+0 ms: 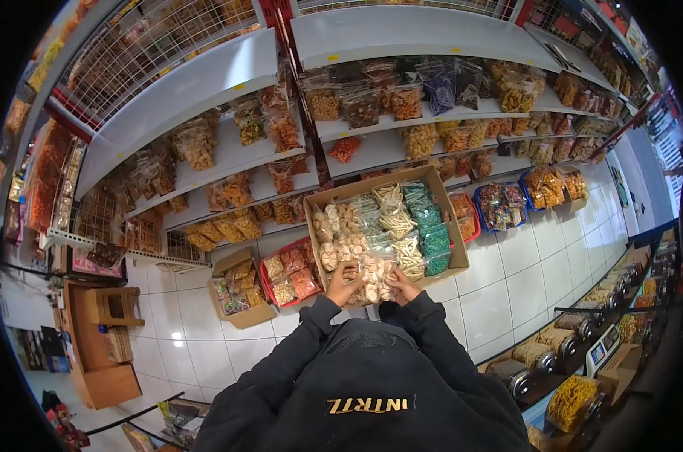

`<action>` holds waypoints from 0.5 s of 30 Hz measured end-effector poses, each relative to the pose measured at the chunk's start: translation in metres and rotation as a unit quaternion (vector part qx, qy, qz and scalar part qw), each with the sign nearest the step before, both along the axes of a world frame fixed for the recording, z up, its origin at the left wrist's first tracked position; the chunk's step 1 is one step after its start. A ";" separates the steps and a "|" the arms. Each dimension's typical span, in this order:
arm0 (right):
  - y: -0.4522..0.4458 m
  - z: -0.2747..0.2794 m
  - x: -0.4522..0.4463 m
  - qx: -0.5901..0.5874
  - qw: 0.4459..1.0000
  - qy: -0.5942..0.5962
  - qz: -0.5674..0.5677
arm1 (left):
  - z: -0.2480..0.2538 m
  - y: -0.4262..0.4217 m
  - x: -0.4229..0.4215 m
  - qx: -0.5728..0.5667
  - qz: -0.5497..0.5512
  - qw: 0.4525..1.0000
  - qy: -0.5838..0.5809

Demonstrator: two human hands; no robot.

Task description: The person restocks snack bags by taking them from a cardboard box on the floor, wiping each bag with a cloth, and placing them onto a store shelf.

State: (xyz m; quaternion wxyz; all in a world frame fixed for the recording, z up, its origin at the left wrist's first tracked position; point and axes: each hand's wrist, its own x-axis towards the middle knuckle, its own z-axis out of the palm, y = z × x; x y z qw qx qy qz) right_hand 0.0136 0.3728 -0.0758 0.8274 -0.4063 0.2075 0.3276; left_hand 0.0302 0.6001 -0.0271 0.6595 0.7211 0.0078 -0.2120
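Note:
My left hand (343, 283) and my right hand (403, 287) grip the two sides of a clear bag of pale crackers (373, 280). The bag is over the near edge of a large cardboard box (448, 215). Inside the box lie more bags of round pale crackers (343, 226), bags of whitish stick snacks (395, 215) and bags of green snacks (424, 218). The fingers of both hands are closed on the bag's edges, and part of the bag's near side is hard to make out.
Shelves (236, 166) with bagged snacks stand beyond the box. A red basket (292, 275) and a small carton (243, 290) are on the floor to the left; a blue basket (501, 206) is to the right. Jars (560, 340) line the right side. A wooden stool (114, 307) stands left.

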 end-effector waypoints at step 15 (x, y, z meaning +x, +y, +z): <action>-0.051 0.076 -0.019 -0.033 0.989 -0.102 -0.098 | 0.102 -0.085 0.000 0.077 -0.013 0.988 -0.131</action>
